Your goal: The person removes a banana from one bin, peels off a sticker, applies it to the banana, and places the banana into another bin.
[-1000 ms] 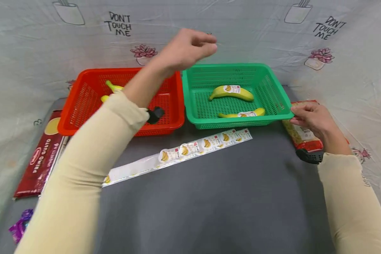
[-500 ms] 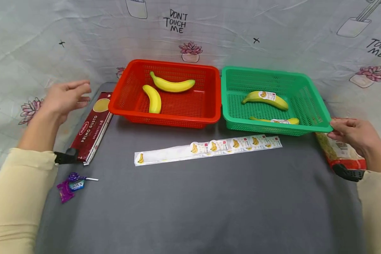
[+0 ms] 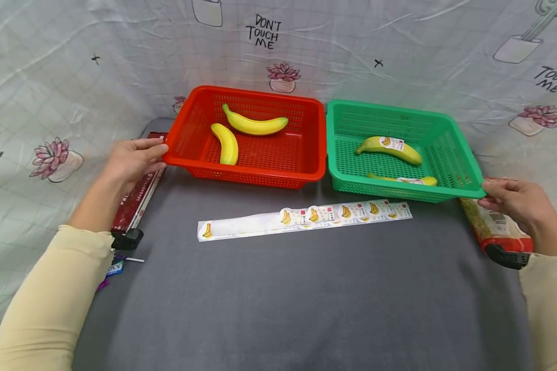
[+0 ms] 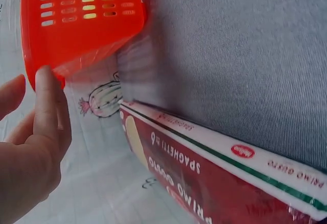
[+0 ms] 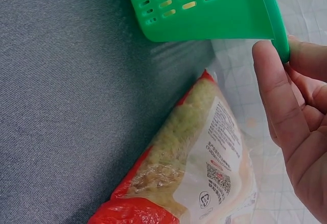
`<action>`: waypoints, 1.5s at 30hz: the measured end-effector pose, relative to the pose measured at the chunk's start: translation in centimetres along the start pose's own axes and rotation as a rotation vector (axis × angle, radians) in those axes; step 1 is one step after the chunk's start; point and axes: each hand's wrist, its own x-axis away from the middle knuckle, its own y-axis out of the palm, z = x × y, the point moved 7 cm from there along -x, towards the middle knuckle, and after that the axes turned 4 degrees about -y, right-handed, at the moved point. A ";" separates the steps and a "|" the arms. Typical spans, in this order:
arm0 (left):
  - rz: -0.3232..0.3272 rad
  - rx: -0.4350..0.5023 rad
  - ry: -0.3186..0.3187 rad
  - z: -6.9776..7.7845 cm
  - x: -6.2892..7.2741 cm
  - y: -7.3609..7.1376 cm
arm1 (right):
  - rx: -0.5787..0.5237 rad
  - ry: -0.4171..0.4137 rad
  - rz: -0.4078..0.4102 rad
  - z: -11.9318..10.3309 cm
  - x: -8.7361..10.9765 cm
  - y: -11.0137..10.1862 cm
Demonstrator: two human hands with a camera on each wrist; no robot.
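Observation:
At the near left corner of the red basket, my left hand pinches the rim. In the left wrist view its index fingertip lies against the red plastic, with the thumb close at the rim's other side. Two plain bananas, one a yellow banana at the back, lie in that basket. My right hand pinches the near right corner of the green basket between thumb and fingers. A banana with a label lies inside, and a second labelled banana is partly hidden by the front wall.
A strip of banana stickers lies before the baskets on the grey table. The red spaghetti pack is beneath my left arm, near partly covered sweets. A red-ended bag lies below my right hand.
My left hand swings left from over the baskets, then comes back right to the red basket's corner. My right hand stays at the green rim. The head view has turned left.

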 end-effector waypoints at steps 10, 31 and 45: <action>0.060 0.047 0.006 -0.9 -0.3 -1.5 | 0.043 0.015 -0.026 -1.4 -1.0 0.8; 0.051 0.192 0.001 -1.3 -0.7 -0.8 | 0.411 -0.143 0.057 -12.8 -2.0 4.2; 0.097 0.110 -0.018 -1.8 -0.9 -0.9 | 0.212 -0.511 -0.362 -34.0 -8.9 29.5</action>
